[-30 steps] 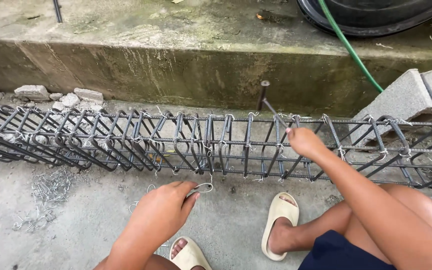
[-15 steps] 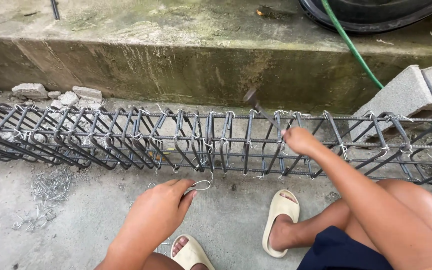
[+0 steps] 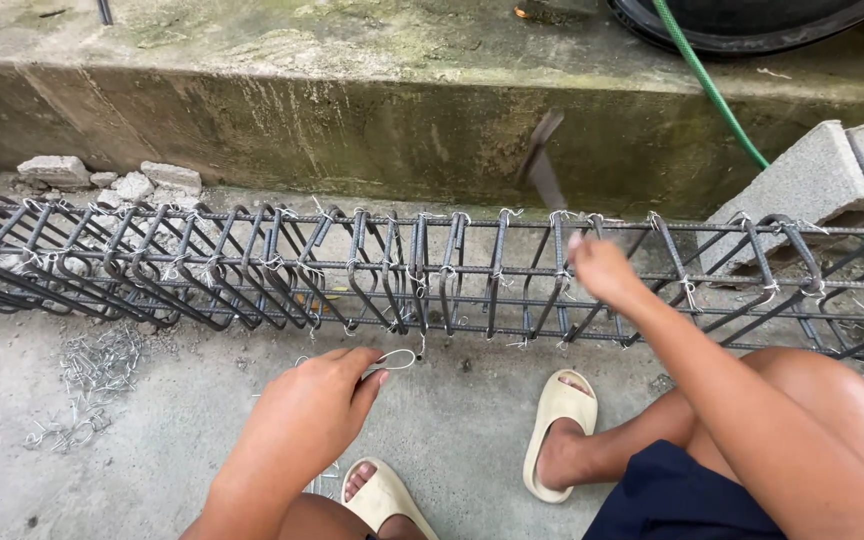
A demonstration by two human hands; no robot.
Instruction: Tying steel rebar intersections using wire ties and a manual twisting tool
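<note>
A long rebar cage (image 3: 252, 270) with many stirrups tied by wire lies across the concrete floor in front of me. My left hand (image 3: 302, 415) hovers below the cage and pinches a looped piece of tie wire (image 3: 397, 358). My right hand (image 3: 597, 268) is over the cage's near top bar and grips a hooked metal tying tool (image 3: 544, 165), which is blurred and points up and away.
A concrete step (image 3: 352, 110) runs behind the cage. A grey block (image 3: 812, 185) props the cage at right, under a green hose (image 3: 712, 95). Loose tie wires (image 3: 92, 385) are piled at left. My sandalled feet (image 3: 557, 430) rest near the cage.
The tool in my right hand has swung, its tip going from the cage's top upward and becoming blurred. My left hand has held the wire loop nearly still.
</note>
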